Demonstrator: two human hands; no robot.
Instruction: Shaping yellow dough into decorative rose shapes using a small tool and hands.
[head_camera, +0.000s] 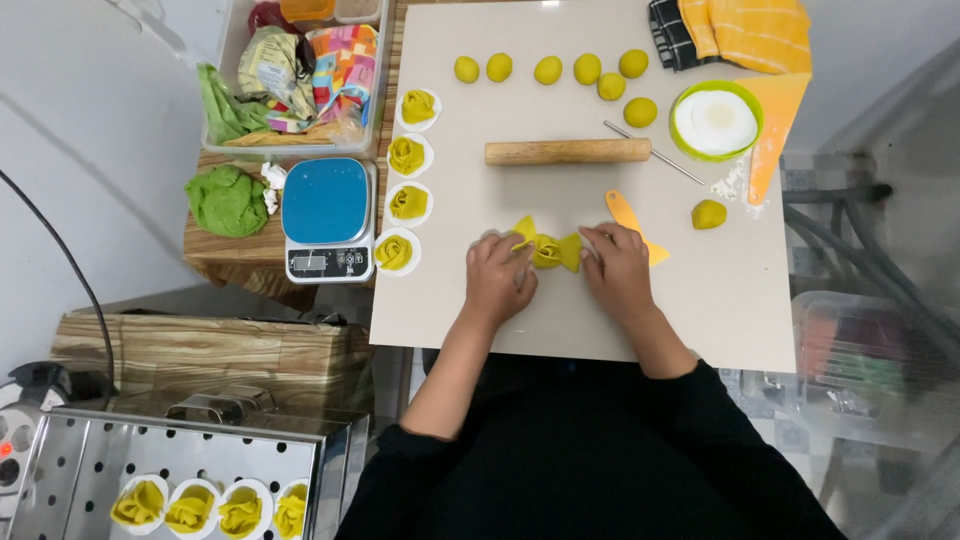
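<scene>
Across the pale beige work board lay a wooden rolling pin, a row of small yellow dough balls and a green-rimmed bowl of white flour, with a blue-topped kitchen scale off the board's left edge. My left hand and right hand pinched the folded yellow dough piece between them at the board's middle, fingers curled onto its two ends. I judged that even, light pressure from both sides kept the folds from tearing.
</scene>
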